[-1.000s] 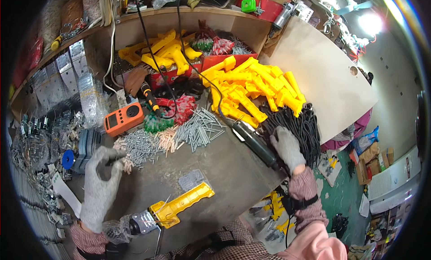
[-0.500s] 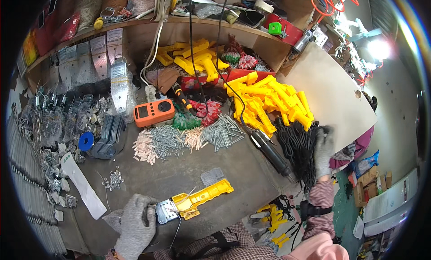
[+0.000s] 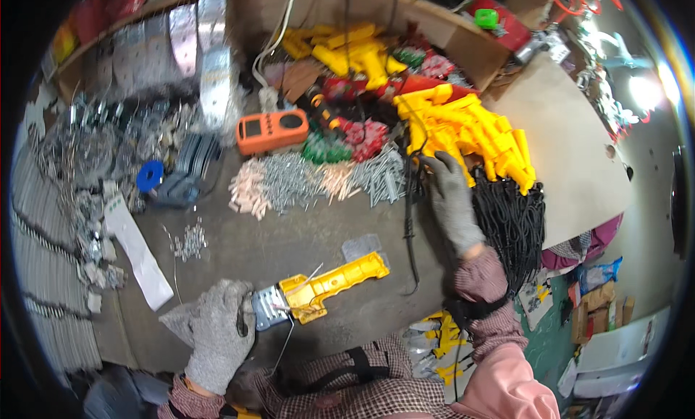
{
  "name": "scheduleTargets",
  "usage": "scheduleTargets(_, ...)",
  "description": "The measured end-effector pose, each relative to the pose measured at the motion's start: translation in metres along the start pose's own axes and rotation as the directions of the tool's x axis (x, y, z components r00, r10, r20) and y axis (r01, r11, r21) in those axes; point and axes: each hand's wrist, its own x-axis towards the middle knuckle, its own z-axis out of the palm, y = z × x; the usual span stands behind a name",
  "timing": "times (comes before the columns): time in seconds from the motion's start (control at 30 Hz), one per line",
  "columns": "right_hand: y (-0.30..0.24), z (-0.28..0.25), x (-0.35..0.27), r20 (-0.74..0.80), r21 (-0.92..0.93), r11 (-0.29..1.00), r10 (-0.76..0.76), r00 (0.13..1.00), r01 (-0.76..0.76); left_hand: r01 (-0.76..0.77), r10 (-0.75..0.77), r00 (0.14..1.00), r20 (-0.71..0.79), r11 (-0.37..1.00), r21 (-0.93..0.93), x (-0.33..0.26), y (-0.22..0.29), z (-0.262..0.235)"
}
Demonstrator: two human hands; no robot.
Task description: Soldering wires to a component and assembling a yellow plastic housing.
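My left hand (image 3: 221, 325), in a grey glove, is closed on the metal end of a yellow tool handle (image 3: 340, 283). The handle's shell lies open side up, with a silvery metal plate (image 3: 269, 307) and thin wires at its left end. My right hand (image 3: 450, 202), gloved too, is at the right of the bench with fingers curled around a black cord (image 3: 410, 238). The cord hangs down beside the fingers onto the bench. A bundle of black cords (image 3: 510, 231) lies right of this hand, and a pile of yellow handle shells (image 3: 470, 133) just beyond it.
Small pink pieces (image 3: 248, 191) and metal pins (image 3: 289, 176) lie in heaps before an orange meter (image 3: 271, 131). Tiny metal parts (image 3: 190, 242) and a white strip (image 3: 137, 252) are at left. Stacked metal strips (image 3: 47, 274) line the left edge.
My right hand has moved left from the cord bundle, with a black cord now hanging from it. The view has shifted; my left hand still holds the yellow handle's metal end.
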Motion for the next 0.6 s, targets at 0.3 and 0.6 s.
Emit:
scheduleTargets(0.3, -0.053, -0.078, -0.085, 0.704, 0.429, 0.883, -0.459, 0.542, 0.191, -0.049, 0.047, 0.999, -0.012, 0.976, -0.213, 0.019, 0.0, -0.012)
scheduleTargets(0.6, -0.149, -0.046, -0.009, 0.72, 0.659, 0.44, -0.133, 0.681, -0.61, 0.187, -0.006, 0.971, 0.238, 0.637, -0.747, 0.091, 0.037, -0.029)
